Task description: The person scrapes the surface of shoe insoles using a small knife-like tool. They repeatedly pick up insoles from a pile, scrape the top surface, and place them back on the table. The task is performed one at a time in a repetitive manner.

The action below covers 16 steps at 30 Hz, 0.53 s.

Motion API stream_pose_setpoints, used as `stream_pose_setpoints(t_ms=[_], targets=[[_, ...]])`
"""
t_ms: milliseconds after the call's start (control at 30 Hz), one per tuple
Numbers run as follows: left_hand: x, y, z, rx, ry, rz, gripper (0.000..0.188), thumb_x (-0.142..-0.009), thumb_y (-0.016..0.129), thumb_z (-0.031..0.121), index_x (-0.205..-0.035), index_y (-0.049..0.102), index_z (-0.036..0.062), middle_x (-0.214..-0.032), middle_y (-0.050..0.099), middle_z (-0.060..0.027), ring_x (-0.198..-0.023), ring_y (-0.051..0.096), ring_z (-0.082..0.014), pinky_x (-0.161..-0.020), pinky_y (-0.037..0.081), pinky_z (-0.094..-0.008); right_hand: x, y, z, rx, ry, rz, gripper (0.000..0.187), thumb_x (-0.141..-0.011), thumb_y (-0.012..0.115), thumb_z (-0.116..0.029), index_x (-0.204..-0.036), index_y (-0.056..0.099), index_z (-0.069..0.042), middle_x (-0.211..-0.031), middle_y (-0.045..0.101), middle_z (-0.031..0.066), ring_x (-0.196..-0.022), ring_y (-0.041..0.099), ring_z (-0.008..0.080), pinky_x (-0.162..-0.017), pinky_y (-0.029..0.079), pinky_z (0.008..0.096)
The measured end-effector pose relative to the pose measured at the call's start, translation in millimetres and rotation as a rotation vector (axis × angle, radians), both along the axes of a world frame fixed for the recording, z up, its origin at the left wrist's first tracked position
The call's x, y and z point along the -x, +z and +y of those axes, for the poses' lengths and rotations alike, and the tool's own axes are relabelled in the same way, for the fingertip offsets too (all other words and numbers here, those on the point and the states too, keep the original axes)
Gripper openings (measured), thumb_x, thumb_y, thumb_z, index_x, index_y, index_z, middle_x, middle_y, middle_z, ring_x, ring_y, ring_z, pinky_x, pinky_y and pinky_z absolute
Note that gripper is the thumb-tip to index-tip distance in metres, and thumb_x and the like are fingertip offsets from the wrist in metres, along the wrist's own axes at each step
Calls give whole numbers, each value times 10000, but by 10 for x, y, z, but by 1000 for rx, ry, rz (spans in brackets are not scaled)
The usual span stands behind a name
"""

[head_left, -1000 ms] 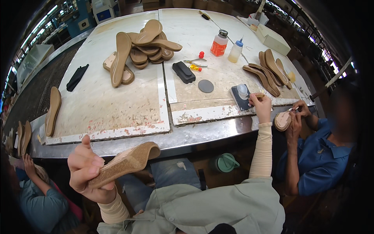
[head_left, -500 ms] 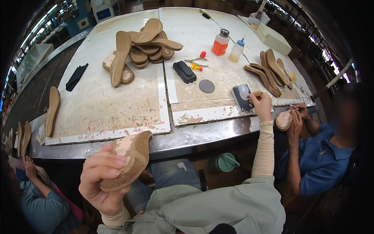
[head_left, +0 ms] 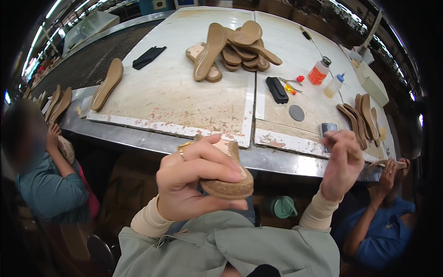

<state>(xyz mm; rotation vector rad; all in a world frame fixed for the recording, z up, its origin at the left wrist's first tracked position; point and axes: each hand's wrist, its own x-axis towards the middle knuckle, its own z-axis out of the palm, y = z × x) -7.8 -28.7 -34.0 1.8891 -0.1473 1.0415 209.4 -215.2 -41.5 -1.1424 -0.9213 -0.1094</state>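
My left hand (head_left: 196, 177), wearing a gold ring, grips a brown cork-textured shoe sole (head_left: 228, 189) above the table's front edge. The fingers lie across its pale patch, and the thumb presses from below. Much of the sole is hidden behind the hand. To the right, my right hand (head_left: 341, 166) is raised with its fingers curled together. Blur and the fingers hide whatever small thing may be in them. Behind that hand, a dark block with a clear cup (head_left: 328, 127) rests on the table, partly covered.
Several brown soles (head_left: 212, 51) are heaped mid-table, and more soles (head_left: 364, 115) stand at right. Near them are a red-labelled jar (head_left: 319, 71), a blue-capped bottle (head_left: 334, 86), a black case (head_left: 277, 90) and a grey disc (head_left: 296, 112). Co-workers' hands (head_left: 390, 175) hold soles at both sides.
My right hand has left the block with the cup and come back toward me. The left hand has moved right with the sole and turned it. The view has swung left.
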Motion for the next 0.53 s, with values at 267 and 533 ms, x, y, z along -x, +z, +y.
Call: stream_pose_setpoints(t_ms=[267,533], targets=[[27,-8,-75,24,18,0,371,-593,926,195,-893,727,110,-871,698,-21,-837,682,-163,-1019,414,-448,821,282,318,48,557,-41,165,-799,761,-74,-844,642,31,-836,609,149,-789,680,278,-754,577,383],[33,-23,-85,61,-28,-17,358,-604,923,190,-890,724,109,-880,702,-32,-854,681,-164,-1028,406,-445,833,342,305,138,541,-169,159,-753,771,41,-883,680,39,-889,665,165,-851,706,269,-723,569,300]])
